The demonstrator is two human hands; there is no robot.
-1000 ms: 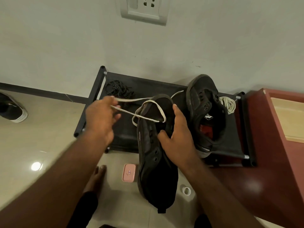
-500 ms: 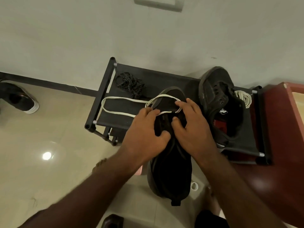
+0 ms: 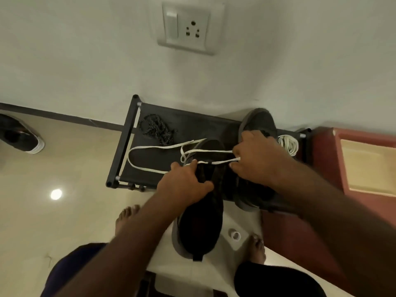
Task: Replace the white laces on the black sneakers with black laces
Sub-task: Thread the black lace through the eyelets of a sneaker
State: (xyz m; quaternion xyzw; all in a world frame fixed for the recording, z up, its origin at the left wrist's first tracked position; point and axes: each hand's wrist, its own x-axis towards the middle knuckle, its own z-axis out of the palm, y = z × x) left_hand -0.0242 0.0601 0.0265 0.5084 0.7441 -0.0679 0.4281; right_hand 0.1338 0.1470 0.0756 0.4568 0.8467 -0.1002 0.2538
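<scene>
Above the black rack (image 3: 192, 123), the left hand (image 3: 184, 185) gripped the black sneaker (image 3: 199, 228); the right hand (image 3: 259, 159) pinched its white lace (image 3: 150, 147).

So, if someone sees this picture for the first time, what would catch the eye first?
The white lace, bright against everything dark: the right hand pinches it across the top of the black sneaker, which the left hand grips in the centre, and its long loop lies on the black shoe rack. Next, the bundle of black laces at the rack's far left corner, and the white wall socket above.
</scene>
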